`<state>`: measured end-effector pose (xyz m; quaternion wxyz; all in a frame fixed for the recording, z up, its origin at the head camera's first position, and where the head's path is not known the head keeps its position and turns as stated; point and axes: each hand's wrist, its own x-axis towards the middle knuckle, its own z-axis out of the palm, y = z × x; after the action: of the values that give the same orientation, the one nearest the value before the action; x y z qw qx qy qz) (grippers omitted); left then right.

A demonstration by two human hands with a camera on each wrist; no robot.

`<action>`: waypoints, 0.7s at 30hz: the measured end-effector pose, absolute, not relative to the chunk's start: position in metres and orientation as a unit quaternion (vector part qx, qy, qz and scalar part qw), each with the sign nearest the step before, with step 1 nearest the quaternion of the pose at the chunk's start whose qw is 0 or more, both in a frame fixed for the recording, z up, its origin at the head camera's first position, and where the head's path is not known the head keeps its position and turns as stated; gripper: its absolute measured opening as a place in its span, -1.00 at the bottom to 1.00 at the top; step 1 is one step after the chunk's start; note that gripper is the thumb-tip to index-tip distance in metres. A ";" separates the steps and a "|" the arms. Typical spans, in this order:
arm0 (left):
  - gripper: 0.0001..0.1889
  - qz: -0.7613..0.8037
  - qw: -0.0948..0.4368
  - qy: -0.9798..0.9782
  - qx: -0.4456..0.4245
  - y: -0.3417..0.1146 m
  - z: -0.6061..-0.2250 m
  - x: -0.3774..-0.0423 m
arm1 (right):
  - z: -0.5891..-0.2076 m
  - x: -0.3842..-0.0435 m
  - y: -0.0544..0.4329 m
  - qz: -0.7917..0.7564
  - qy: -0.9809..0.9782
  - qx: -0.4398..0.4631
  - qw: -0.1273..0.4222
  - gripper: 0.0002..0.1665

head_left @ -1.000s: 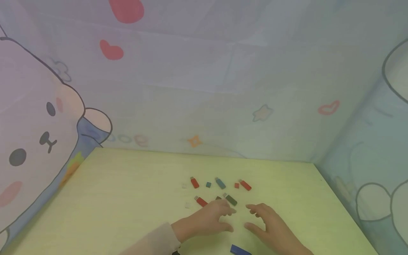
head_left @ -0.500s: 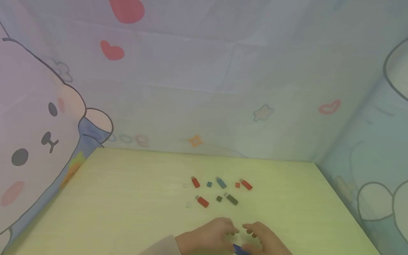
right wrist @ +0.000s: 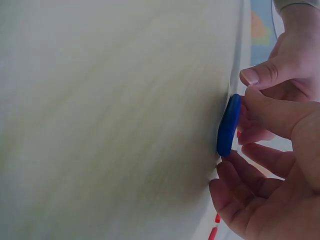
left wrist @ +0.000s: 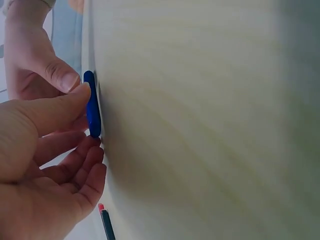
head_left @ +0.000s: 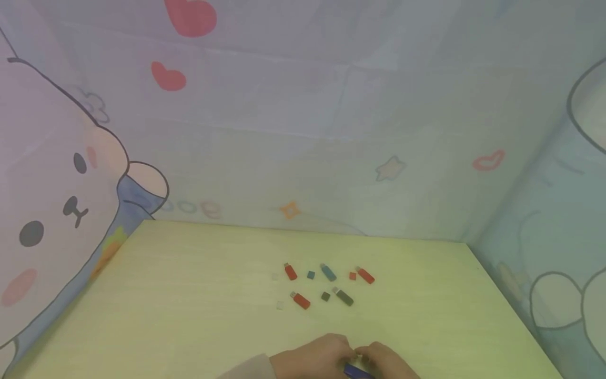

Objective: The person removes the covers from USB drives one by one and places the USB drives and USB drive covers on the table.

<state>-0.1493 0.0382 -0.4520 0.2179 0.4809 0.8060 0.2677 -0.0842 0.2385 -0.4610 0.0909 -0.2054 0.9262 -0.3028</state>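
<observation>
A dark blue USB stick (head_left: 357,371) lies at the bottom of the head view, low over the table, between both hands. My left hand (head_left: 314,358) reaches it from the left, with thumb and fingertips curled at its sides. From the right, my right hand (head_left: 388,360) meets it too, the two sets of fingertips nearly touching. In the left wrist view the blue stick (left wrist: 93,107) shows long and smooth, the left thumb on its upper part. The right wrist view shows the right thumb at the upper end of the stick (right wrist: 229,125) and fingertips at its lower end.
Farther back lie uncapped USB sticks: red (head_left: 291,272), blue (head_left: 328,272), another red (head_left: 365,275), a third red (head_left: 301,300) and black (head_left: 343,296). Small caps sit beside them, among them a black cap (head_left: 325,296). A printed cloth backdrop (head_left: 303,131) borders the table (head_left: 189,295).
Both hands have moved down toward the front edge of the view and closed in around the blue USB stick. The black cap and red stick, partly covered before, now show fully.
</observation>
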 end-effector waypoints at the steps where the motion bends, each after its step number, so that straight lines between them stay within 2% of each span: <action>1: -0.92 0.267 0.220 0.807 0.479 0.039 -0.452 -0.149 | -0.462 -0.085 0.239 -0.302 0.927 -0.204 0.093 -0.32; 9: -0.83 0.227 0.161 0.809 0.518 0.043 -0.456 -0.153 | -0.465 -0.088 0.236 -0.292 0.934 -0.155 0.132 -0.25; 15: -0.82 0.223 0.168 0.814 0.509 0.046 -0.457 -0.152 | -0.462 -0.084 0.233 -0.300 0.935 -0.141 0.129 -0.28; 21: -0.90 0.228 0.155 0.807 0.522 0.047 -0.457 -0.152 | -0.458 -0.082 0.230 -0.326 0.925 -0.136 0.141 -0.29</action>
<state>-0.1522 0.0471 -0.4573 0.1547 0.5221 0.8072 0.2280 -0.0824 0.2302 -0.4579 0.1410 -0.1357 0.9249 -0.3261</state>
